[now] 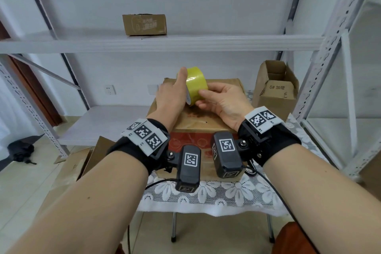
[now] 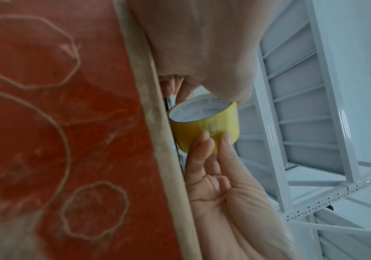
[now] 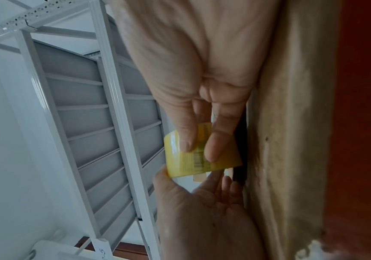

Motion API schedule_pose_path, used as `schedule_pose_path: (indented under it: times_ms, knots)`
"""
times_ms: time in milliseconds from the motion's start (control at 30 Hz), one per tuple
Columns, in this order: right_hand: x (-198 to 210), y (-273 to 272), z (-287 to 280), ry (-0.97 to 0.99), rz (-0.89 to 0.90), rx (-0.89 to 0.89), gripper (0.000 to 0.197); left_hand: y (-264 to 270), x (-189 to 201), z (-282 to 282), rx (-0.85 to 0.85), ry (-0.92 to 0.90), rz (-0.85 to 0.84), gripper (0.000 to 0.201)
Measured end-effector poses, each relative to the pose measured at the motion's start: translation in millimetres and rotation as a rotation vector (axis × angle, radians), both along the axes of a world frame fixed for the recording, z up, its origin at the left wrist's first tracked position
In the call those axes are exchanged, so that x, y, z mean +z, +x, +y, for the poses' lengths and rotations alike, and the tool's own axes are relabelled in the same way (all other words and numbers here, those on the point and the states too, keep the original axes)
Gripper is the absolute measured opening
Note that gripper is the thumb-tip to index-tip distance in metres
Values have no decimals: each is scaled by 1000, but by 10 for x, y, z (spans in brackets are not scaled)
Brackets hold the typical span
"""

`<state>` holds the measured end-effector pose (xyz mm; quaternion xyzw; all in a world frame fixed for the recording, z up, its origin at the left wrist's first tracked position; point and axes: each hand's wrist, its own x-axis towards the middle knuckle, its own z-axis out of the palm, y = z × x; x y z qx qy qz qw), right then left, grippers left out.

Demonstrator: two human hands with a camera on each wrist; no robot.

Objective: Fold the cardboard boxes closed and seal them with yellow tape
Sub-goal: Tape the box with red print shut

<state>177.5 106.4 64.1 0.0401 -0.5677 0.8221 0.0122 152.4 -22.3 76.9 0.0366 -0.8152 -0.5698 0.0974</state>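
A yellow tape roll (image 1: 196, 83) is held in both hands just above a large closed cardboard box with red print (image 1: 206, 128). My left hand (image 1: 175, 90) grips the roll from the left, thumb on its upper rim and fingers behind it. My right hand (image 1: 203, 99) pinches the roll's outer face between thumb and fingers. In the left wrist view the roll (image 2: 204, 126) shows its white core, with right fingertips (image 2: 224, 139) on the yellow face beside the box (image 2: 46, 123). In the right wrist view, thumb and forefinger lie on the roll (image 3: 222, 158). No loose tape end is visible.
The big box stands on a small table with a lace cloth (image 1: 206, 194). An open small cardboard box (image 1: 276, 88) stands at the right. Another closed box (image 1: 144, 24) sits on the upper shelf of the white metal rack (image 1: 165, 43). Flattened cardboard (image 1: 82, 163) lies on the floor at the left.
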Motion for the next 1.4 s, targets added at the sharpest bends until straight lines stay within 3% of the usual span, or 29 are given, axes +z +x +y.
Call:
schedule_pose_path:
  times_ms: [67, 167, 367, 467, 633, 767, 867, 1033, 1200, 1400]
  knots:
    - [4, 2, -9, -21, -13, -20, 22, -9, -8, -8, -13, -1, -22, 81]
    - [22, 4, -12, -58, -41, -47, 18, -27, -46, -31, -50, -4, -45, 66]
    - [19, -15, -6, -82, -52, -79, 13, -69, -54, -34, -100, 4, 66, 62]
    - [22, -25, 7, -115, -58, -102, 10, -112, -93, -60, -165, 88, 27, 78]
    - [14, -36, 20, -86, -58, -132, 11, -147, -123, -108, -329, 172, -44, 53]
    - [7, -48, 22, -76, -56, -133, 10, -171, -148, -113, -322, 127, -44, 80]
    - [5, -39, 28, -73, -40, -90, 13, -177, -136, -127, -306, 133, -39, 76]
    - [-4, -40, -4, 40, -51, -96, 15, -186, -170, -126, -287, 142, -6, 52]
    - [-24, -57, -58, 295, -38, -195, 25, -142, -186, -129, -328, 155, 11, 44]
    - [-58, -58, -56, 391, 21, -178, 24, -175, -193, -134, -310, 205, -18, 47]
